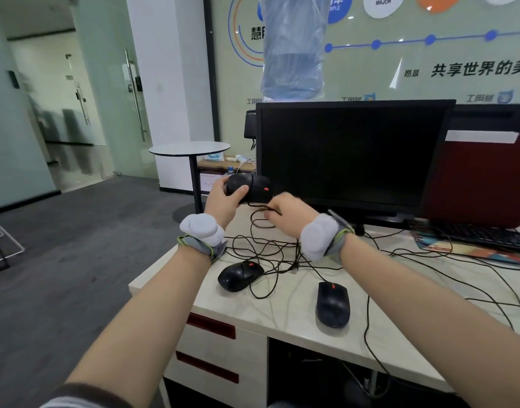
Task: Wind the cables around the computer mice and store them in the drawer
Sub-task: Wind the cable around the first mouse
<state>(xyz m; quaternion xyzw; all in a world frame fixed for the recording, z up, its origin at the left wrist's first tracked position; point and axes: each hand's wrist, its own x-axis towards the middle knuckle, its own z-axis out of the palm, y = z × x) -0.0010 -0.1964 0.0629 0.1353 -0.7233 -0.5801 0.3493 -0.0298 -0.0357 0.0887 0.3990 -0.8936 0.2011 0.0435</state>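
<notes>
My left hand [223, 198] grips a black computer mouse [251, 188] with a red scroll wheel, held up in the air above the desk's far left corner. My right hand [291, 214] pinches that mouse's thin black cable [260, 214] just below and to the right of it. Two more black mice lie on the white desk [282, 316]: one [239, 275] near the left edge, one [332, 307] near the front edge. Their cables [282, 254] lie tangled between them. White drawers with dark red handles [217, 340] are shut under the desk's left end.
A black monitor [352, 154] stands at the back of the desk, a dark red folder [482, 184] to its right, a black keyboard [488, 237] at far right. More cables trail across the right of the desk. A small round table [189, 148] stands on the floor beyond.
</notes>
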